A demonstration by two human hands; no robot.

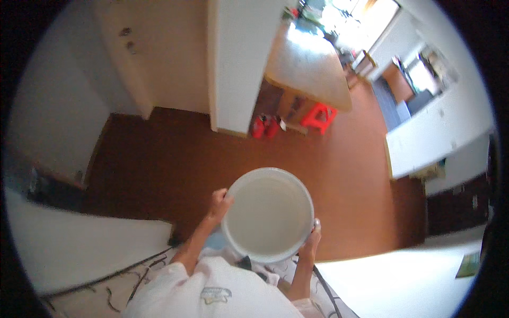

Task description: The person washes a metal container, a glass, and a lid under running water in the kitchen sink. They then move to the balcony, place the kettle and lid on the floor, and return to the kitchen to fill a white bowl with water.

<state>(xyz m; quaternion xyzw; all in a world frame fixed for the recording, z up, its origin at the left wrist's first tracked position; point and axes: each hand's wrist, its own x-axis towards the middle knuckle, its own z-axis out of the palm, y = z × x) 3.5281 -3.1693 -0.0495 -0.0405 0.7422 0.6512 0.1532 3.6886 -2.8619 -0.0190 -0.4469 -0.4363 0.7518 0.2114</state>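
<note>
A round, pale basin (270,210) is held in front of my body at about waist height. On its left side, my left hand (221,203) grips the rim. My right hand (312,238) has hold of the lower right edge, partly hidden by the basin's wall. The inside looks evenly pale and cloudy; whether it contains liquid or is just the bare bottom cannot be made out. Below the basin, the front of a white shirt (206,286) fills the lower part of the view.
Brown flooring (167,159) stretches ahead. A white wall end (242,63) juts out beside a closed door (175,55). To its right are a table (308,67), a red plastic stool (320,117) and red shoes (264,126). White walls flank both sides.
</note>
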